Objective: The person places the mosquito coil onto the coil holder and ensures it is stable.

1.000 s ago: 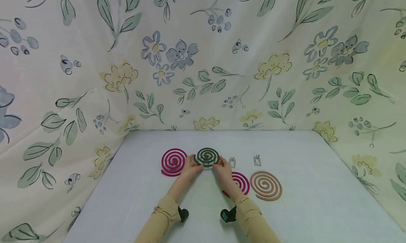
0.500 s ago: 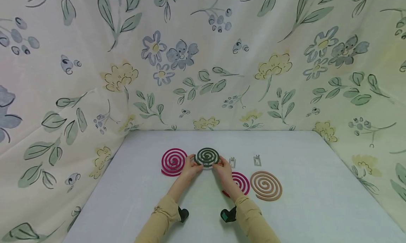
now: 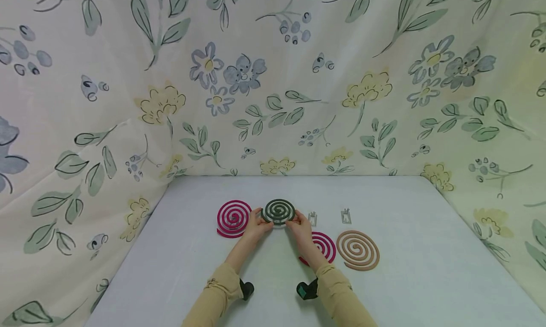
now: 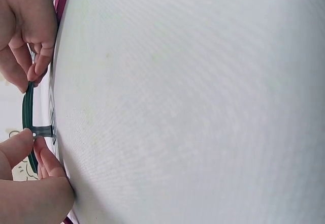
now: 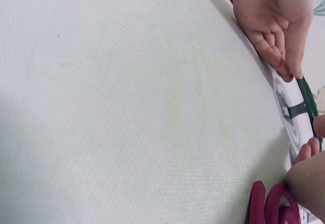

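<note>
A dark green mosquito coil (image 3: 278,209) is level just above the table, over a small metal stand (image 5: 297,109). The stand's grey strip reaches up to the coil in both wrist views. My left hand (image 3: 258,225) pinches the coil's left edge between thumb and fingers. On the opposite edge, my right hand (image 3: 301,227) pinches it the same way. To the left lies a magenta mosquito coil (image 3: 234,218), partly behind my left hand. A second magenta coil (image 3: 326,246) is half hidden under my right forearm.
A tan mosquito coil (image 3: 358,250) lies flat to the right of the second magenta one. Behind these, two small metal stands (image 3: 346,216) rest on the white table (image 3: 418,232). A flowered cloth (image 3: 273,104) hangs along the back and sides.
</note>
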`<state>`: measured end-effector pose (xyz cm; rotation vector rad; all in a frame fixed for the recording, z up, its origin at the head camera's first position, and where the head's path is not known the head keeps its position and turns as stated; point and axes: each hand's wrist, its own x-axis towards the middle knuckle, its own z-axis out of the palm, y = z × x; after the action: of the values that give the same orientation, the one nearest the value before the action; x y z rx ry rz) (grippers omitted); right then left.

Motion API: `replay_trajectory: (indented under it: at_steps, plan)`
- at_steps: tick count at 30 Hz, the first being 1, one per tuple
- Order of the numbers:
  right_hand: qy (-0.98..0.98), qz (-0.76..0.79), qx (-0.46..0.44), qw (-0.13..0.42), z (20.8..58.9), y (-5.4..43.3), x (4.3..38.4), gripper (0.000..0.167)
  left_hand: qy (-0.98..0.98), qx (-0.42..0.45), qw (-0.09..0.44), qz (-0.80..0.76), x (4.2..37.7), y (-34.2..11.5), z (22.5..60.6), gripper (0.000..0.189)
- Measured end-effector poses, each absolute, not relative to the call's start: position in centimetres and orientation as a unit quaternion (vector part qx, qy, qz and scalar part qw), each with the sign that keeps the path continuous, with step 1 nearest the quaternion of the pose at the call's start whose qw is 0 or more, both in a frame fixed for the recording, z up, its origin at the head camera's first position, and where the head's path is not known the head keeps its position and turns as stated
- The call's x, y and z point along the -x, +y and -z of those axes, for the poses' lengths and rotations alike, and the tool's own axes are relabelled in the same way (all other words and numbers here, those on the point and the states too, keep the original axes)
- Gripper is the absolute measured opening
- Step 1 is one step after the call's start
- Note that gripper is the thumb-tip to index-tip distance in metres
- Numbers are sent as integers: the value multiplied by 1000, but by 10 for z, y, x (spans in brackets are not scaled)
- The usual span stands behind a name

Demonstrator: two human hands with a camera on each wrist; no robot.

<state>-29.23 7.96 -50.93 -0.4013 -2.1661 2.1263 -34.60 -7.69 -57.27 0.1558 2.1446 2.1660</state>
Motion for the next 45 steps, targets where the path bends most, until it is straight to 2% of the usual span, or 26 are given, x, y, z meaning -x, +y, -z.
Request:
replay_trajectory:
  at_steps: [2, 4, 11, 15, 29, 40, 45]
  plan:
    - [-707, -694, 128, 39, 509, 80, 292, 58, 698, -58, 42, -712, 360, -79, 594, 81]
    - [-707, -695, 127, 38, 509, 80, 292, 58, 703, -55, 41, -708, 362, -79, 597, 81]
    - [-708, -693, 130, 35, 507, 80, 290, 58, 730, -3, 52, -682, 313, -69, 518, 71]
    - [-708, -693, 133, 37, 507, 80, 291, 58, 731, 5, 62, -679, 302, -68, 502, 69]
    - [-701, -700, 127, 39, 510, 81, 290, 59, 728, 16, 70, -681, 305, -68, 506, 72]
    - [-700, -703, 122, 36, 510, 81, 291, 60, 731, 5, 57, -681, 302, -68, 505, 71]
    - [-696, -707, 117, 38, 503, 81, 287, 59, 725, 8, 64, -686, 295, -67, 491, 70]
